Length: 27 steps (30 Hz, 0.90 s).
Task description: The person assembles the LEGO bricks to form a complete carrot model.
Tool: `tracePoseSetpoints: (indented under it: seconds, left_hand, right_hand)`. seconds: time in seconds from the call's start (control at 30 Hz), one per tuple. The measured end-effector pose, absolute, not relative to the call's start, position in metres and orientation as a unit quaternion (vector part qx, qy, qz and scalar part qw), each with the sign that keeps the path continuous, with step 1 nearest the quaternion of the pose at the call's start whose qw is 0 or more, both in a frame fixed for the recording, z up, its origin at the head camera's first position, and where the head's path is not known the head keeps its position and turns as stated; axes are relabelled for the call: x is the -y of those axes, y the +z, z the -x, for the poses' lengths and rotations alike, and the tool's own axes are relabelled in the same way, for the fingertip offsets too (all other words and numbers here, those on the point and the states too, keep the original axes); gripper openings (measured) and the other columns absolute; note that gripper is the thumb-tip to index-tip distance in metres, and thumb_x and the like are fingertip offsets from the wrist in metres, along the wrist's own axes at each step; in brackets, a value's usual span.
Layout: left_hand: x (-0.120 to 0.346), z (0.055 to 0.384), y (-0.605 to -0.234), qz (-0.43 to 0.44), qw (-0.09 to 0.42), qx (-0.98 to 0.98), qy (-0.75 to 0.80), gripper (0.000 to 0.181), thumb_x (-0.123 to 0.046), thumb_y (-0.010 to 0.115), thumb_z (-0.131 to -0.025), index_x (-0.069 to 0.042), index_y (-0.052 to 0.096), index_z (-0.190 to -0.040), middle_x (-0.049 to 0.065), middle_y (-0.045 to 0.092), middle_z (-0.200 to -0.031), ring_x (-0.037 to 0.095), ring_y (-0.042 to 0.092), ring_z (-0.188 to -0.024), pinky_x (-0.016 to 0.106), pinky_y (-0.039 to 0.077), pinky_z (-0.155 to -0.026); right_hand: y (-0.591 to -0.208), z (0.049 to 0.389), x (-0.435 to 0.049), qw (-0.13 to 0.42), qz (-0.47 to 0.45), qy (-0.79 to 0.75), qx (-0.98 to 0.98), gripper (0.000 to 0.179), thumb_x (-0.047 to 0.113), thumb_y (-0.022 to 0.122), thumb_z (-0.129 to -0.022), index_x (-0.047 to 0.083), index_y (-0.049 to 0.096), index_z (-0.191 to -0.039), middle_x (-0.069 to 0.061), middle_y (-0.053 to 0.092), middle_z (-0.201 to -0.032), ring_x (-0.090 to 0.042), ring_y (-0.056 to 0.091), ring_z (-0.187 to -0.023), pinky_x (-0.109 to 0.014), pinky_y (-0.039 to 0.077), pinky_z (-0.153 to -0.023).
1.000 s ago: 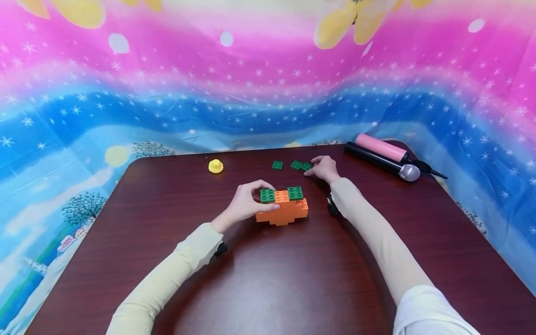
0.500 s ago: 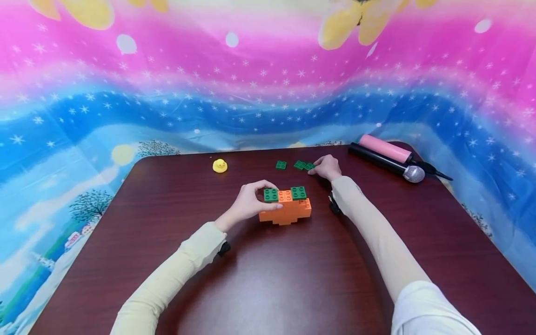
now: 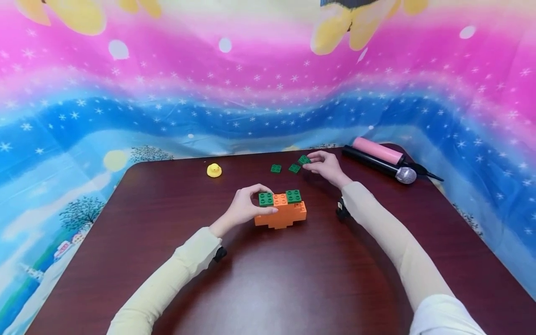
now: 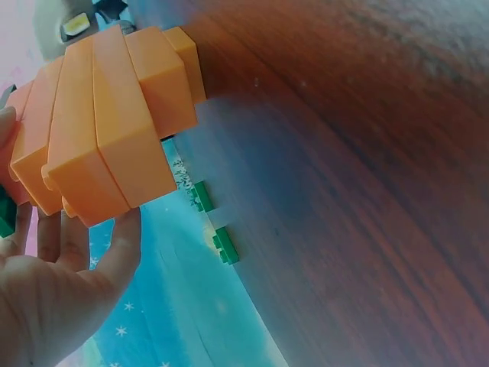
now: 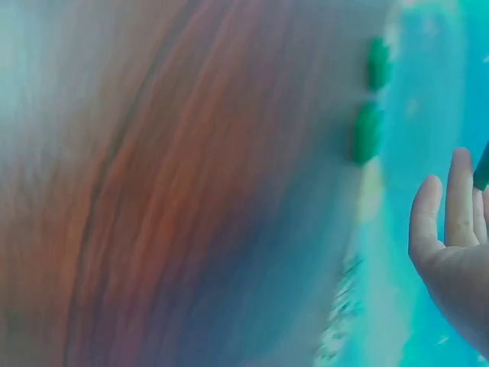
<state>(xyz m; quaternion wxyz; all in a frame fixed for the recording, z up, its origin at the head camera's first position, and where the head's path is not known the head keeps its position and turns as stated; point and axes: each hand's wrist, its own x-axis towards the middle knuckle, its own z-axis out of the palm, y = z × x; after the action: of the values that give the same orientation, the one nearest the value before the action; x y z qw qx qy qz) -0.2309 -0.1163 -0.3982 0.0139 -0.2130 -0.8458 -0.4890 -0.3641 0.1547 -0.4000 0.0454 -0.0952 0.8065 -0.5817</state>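
Observation:
My left hand (image 3: 243, 207) grips the left side of an orange block build (image 3: 286, 216), thumb along its near face. On top of the build sit a green block (image 3: 265, 199) at the left and another green block (image 3: 293, 196) at the right, orange studs between them. In the left wrist view the stepped underside of the build (image 4: 114, 130) faces the camera. Farther back, my right hand (image 3: 328, 167) pinches a small green block (image 3: 304, 159) between thumb and fingers. Only its dark green edge (image 5: 481, 172) shows in the right wrist view.
Two loose green blocks, one nearer the middle (image 3: 275, 168) and one beside the right hand (image 3: 294, 168), lie toward the table's back edge. A yellow rubber duck (image 3: 214, 170) sits left of them. At back right lie a black microphone (image 3: 374, 163) and a pink cylinder (image 3: 378, 150).
My right hand has picked up the rightmost green block, which is now raised apart from its neighbour. The left hand keeps its grip on the orange build.

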Motion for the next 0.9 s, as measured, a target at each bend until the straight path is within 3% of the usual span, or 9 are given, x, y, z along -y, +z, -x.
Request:
tracePoseSetpoints:
  seconds: [0.27,0.5,0.7,0.9]
  left_hand:
    - [0.116,0.228,-0.398,0.211,0.013,0.843,-0.494,0.036,-0.027,0.082,-0.076,-0.015,0.065,-0.105,-0.001,0.067,-0.085,0.018,0.058,-0.082,0.04,0.052,-0.074]
    - [0.116,0.229,-0.398,0.211,0.02,0.847,-0.488,0.036,-0.026,0.083,-0.075,-0.012,0.066,-0.104,-0.001,0.068,-0.084,0.018,0.059,-0.081,0.031,0.052,-0.071]
    - [0.116,0.229,-0.398,0.215,0.025,0.847,-0.486,0.038,-0.025,0.083,-0.074,-0.01,0.066,-0.104,0.003,0.069,-0.087,0.018,0.059,-0.081,0.03,0.051,-0.071]
    - [0.116,0.23,-0.398,0.212,0.022,0.847,-0.487,0.04,-0.022,0.083,-0.074,-0.006,0.066,-0.106,0.008,0.07,-0.092,0.023,0.058,-0.087,0.035,0.05,-0.074]
  right_hand:
    - [-0.371,0.316,-0.139,0.059,0.228,-0.569,-0.788,0.038,0.01,0.073,-0.083,-0.001,0.061,-0.118,-0.007,0.063,-0.107,-0.013,0.06,-0.091,-0.025,0.051,-0.081]
    - [-0.359,0.279,-0.123,0.081,0.335,-0.547,-0.763,0.032,0.003,0.072,-0.082,-0.003,0.064,-0.113,-0.004,0.065,-0.097,-0.017,0.062,-0.083,-0.03,0.053,-0.076]
    - [-0.365,0.27,-0.114,0.093,0.37,-0.521,-0.764,0.03,0.005,0.073,-0.081,0.001,0.066,-0.111,-0.011,0.067,-0.101,-0.032,0.063,-0.09,-0.036,0.053,-0.08]
    - [-0.371,0.269,-0.113,0.09,0.377,-0.506,-0.77,0.03,0.006,0.073,-0.08,0.003,0.067,-0.11,-0.013,0.067,-0.1,-0.032,0.06,-0.085,-0.031,0.051,-0.066]
